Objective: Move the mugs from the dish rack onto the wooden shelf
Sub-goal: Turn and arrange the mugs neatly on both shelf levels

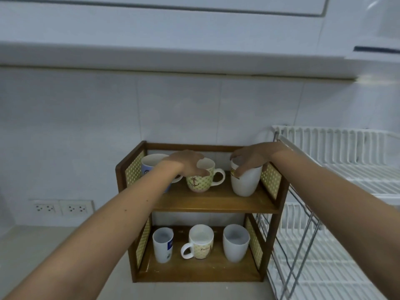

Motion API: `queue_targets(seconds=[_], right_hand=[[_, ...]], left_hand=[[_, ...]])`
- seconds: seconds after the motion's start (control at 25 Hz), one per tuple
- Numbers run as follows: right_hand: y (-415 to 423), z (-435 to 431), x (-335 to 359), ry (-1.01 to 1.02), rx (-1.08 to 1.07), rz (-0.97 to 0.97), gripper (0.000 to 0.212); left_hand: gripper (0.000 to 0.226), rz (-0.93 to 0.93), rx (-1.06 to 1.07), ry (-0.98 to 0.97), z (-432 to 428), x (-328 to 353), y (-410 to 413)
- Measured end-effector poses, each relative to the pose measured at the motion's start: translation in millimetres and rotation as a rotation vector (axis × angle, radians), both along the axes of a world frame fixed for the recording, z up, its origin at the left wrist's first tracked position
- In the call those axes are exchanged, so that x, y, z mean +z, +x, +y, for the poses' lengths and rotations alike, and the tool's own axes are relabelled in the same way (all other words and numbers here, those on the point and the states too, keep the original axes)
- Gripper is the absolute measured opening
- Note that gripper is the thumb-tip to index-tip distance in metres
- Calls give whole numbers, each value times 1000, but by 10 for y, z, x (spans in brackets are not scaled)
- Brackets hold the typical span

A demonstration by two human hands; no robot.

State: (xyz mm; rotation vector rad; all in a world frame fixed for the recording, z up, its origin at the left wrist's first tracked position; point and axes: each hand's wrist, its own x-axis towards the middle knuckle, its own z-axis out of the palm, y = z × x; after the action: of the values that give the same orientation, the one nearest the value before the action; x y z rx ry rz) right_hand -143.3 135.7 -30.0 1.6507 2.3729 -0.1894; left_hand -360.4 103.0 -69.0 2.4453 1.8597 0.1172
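White wire dish rack [337, 191] at right, beside two-tier wooden shelf [207, 202] w/ dotted side panels; both arms reach fwd to top tier; right hand [252, 158] clamped over rim of tall plain white mug [245, 180]; left hand [187, 162] grips rim of rounded anchor mug [200, 178]; three mugs on lower tier.

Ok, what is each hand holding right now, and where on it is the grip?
Left hand grips the anchor mug by its rim, handle free. Right hand grips the tall white mug over its rim. Both mugs stand on the wooden shelf, top tier.
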Motion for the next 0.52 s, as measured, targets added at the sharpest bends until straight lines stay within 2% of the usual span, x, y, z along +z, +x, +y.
queue_targets(seconds=[0.2,0.36,0.52], right_hand=[[112,-59,83,-77,73,37,70],[76,-73,107,-103,82,39,71],[20,-91,114,-23,-30,34,71]], left_hand=[[76,-17,5,23,39,-18,4],[75,-23,-3,28,70,-38,11],[71,-51,-25,-73,71,-85,6]])
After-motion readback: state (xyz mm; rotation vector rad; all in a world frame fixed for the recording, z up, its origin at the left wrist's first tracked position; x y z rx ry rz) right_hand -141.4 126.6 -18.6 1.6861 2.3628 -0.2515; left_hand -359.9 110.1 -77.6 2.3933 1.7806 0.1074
